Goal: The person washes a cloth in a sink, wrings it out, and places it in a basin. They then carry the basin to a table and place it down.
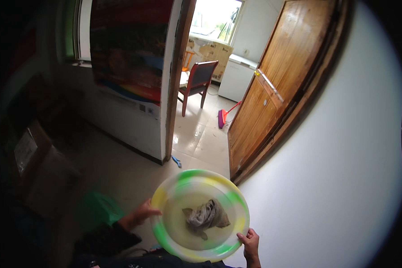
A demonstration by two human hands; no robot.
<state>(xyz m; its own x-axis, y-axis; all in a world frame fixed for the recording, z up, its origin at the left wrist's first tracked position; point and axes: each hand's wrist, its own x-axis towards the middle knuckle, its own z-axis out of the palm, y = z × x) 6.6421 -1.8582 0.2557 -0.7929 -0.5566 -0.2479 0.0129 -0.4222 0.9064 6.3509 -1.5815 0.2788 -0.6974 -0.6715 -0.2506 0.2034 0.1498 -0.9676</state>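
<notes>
A round plastic basin [187, 176], mottled green, yellow and white, is held in front of my body. My left hand [141, 213] grips its left rim, the thumb over the edge. On the lower right rim, my right hand [250, 242] has its thumb on top and its fingers curled at the outside. A crumpled grey-brown cloth [207, 216] lies in murky water inside the basin.
Ahead, a doorway with an open wooden door [271, 90] leads to a tiled room with a chair [201, 80], a white chest freezer [238, 78] and a broom [222, 119]. A blue brush [176, 161] lies by the door frame. A green container [100, 209] stands left.
</notes>
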